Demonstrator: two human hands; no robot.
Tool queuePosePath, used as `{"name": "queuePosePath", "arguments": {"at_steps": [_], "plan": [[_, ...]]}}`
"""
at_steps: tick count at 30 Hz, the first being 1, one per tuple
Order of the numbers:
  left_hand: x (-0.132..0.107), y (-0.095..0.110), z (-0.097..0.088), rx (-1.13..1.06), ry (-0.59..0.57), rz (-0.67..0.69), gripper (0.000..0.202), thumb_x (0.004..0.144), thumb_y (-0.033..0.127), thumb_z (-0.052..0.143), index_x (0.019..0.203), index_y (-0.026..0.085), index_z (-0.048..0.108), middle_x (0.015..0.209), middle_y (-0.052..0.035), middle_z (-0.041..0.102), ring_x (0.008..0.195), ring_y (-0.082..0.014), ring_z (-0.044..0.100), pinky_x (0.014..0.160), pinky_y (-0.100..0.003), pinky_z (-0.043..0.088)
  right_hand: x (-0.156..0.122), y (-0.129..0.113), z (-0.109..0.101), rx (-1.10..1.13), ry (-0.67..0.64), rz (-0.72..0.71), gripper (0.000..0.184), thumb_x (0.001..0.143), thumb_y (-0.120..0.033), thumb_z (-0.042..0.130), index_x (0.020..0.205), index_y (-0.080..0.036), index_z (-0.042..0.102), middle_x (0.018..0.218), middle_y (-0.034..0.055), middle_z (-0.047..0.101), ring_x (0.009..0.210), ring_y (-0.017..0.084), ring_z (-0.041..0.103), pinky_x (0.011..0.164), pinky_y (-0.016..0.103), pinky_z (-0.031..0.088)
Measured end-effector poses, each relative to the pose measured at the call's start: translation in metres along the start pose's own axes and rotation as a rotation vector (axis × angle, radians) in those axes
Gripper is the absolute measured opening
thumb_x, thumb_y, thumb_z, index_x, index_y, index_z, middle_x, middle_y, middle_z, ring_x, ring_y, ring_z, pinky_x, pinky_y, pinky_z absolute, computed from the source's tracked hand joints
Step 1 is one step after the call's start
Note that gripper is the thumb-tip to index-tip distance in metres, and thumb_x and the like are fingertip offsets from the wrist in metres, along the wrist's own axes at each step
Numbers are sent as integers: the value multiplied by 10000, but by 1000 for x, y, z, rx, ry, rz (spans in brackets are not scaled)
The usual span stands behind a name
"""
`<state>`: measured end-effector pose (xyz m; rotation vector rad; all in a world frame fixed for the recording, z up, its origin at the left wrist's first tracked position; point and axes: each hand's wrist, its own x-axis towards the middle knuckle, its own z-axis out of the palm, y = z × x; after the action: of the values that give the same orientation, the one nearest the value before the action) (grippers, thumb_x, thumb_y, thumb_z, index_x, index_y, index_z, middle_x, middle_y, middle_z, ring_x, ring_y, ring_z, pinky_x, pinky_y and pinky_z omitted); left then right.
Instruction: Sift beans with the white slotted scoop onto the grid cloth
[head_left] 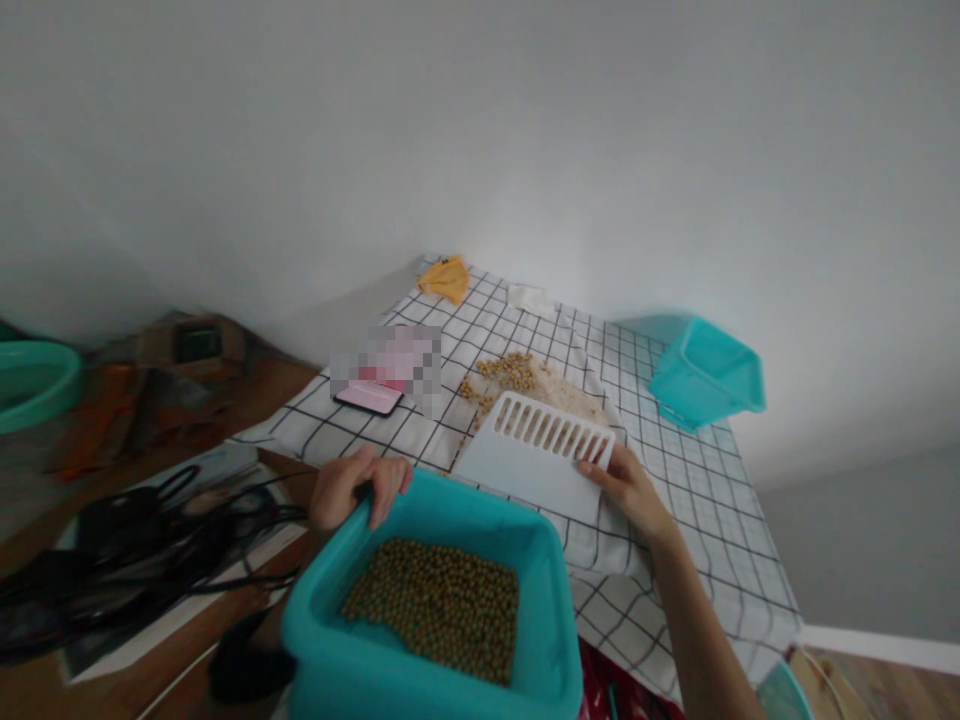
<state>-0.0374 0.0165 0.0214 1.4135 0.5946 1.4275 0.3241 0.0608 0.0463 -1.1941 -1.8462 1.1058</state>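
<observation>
My left hand (364, 488) is closed over the left back rim of a turquoise plastic bin (555, 600), which stands tilted at the table's front edge. Inside the bin lies a heap of small round yellow-brown beans (442, 600). On the table, my right hand (622, 485) grips the right side of a white slotted plastic board (532, 475), fingers on top near its slots. Beyond the board, more loose beans (510, 370) lie on the cloth beside a patch of pale, fine grains or powder (566, 395). Some beans show through the slots.
A checked cloth (720, 520) covers the table against the wall. An empty turquoise bin (709, 370) lies tipped at the right. A phone (371, 397), an orange cloth (446, 280) and a white cloth (531, 299) lie farther back. Black cables (157, 540) clutter the left.
</observation>
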Motion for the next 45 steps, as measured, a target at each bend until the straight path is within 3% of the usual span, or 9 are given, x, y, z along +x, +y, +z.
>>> {"name": "queuePosePath", "arguments": {"at_steps": [4,9,14,24,28,36,45], "plan": [[0,-1,0,-3,7,-1,745,1063,501,349,401,213,535,302,-7,492,313,-142,446,535,-350,424,2,2,1,6,40,-26,296,912,-460,697,1065,-215,760,1089,61,776,994,269,696,917,387,530],[-1,-5,-2,-22,8,-19,742,1059,507,367,405,205,545,310,-5,503,323,-135,459,552,-346,428,7,4,7,16,-14,8,332,882,-510,714,1005,-207,772,967,62,771,864,248,681,818,368,556],[-4,-7,2,-62,69,-7,732,1067,452,365,399,199,527,316,6,478,334,-123,418,557,-348,393,18,2,11,109,-81,40,387,882,-529,707,1100,-212,752,1057,67,757,952,252,674,866,375,558],[-7,-9,2,-64,86,-25,746,1085,399,322,396,208,534,339,-9,488,367,-146,410,570,-371,381,40,0,12,113,-281,49,398,913,-542,672,1073,-182,729,1021,70,742,939,233,669,886,371,546],[-7,-10,0,-74,77,-48,735,1082,405,337,406,206,548,345,-13,503,377,-150,417,587,-379,386,51,0,11,117,-344,44,432,897,-587,671,1021,-176,724,956,62,728,909,228,659,859,372,549],[-11,-15,-1,-83,88,-52,725,1077,384,316,420,222,573,353,-12,503,381,-157,415,618,-398,390,56,-8,3,80,-348,41,371,882,-552,703,955,-188,715,900,49,698,892,224,635,779,337,549],[-11,-16,-3,-72,81,-67,720,1076,413,332,425,227,578,360,-5,519,384,-163,415,628,-401,401,52,-9,0,96,-355,146,438,821,-588,743,878,-162,660,740,11,606,627,139,548,510,240,453]]}}
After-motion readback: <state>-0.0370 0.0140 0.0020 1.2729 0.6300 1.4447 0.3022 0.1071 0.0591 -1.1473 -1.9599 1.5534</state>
